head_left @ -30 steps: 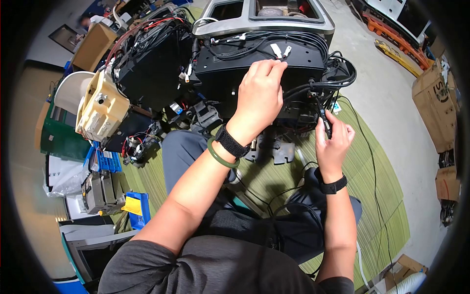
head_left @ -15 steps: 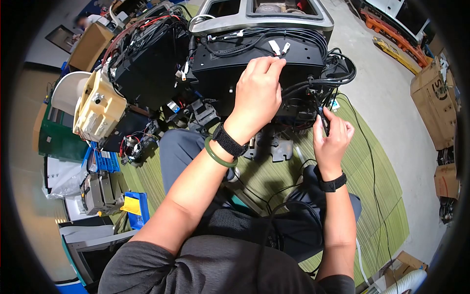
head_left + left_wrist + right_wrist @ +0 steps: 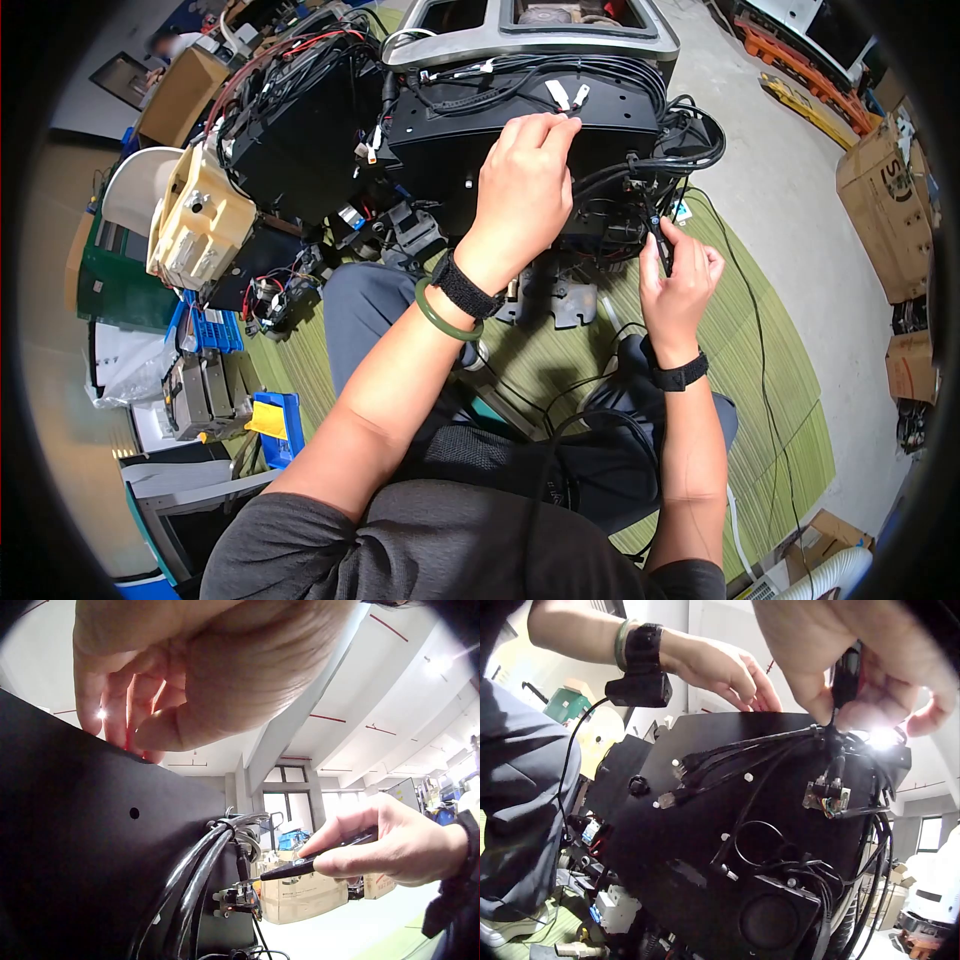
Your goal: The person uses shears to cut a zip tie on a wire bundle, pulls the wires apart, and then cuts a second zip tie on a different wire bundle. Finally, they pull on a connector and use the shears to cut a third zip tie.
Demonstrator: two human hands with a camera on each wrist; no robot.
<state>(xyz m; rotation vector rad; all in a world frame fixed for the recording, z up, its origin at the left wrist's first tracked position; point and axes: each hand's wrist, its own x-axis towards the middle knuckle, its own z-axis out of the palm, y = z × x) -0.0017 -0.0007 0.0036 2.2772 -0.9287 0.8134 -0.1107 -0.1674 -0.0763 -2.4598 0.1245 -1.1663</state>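
My left hand (image 3: 525, 185) is at the upper edge of a black metal panel (image 3: 470, 150), its fingertips right at that edge. Just beyond them, two white plug connectors (image 3: 557, 95) lie on top. I cannot tell whether the left fingers pinch a wire there. To the right, my right hand (image 3: 683, 285) grips a slim black pen-shaped tool (image 3: 300, 864) between thumb and fingers. The tool's thin metal tip points at a small circuit board (image 3: 826, 796) with plugs and coloured wires on the panel's side. Thick black cables (image 3: 206, 862) hang beside the board.
A grey frame (image 3: 440, 45) stands behind the panel. At left are a cream plastic housing (image 3: 200, 220), a blue bin (image 3: 280, 430) and wire bundles. Cardboard boxes (image 3: 880, 215) line the right. A thin black cable (image 3: 765, 400) crosses the green mat (image 3: 780, 340).
Both hands stay almost in place, the left at the panel edge and the right with its tool at the cables. The head view has shifted slightly.
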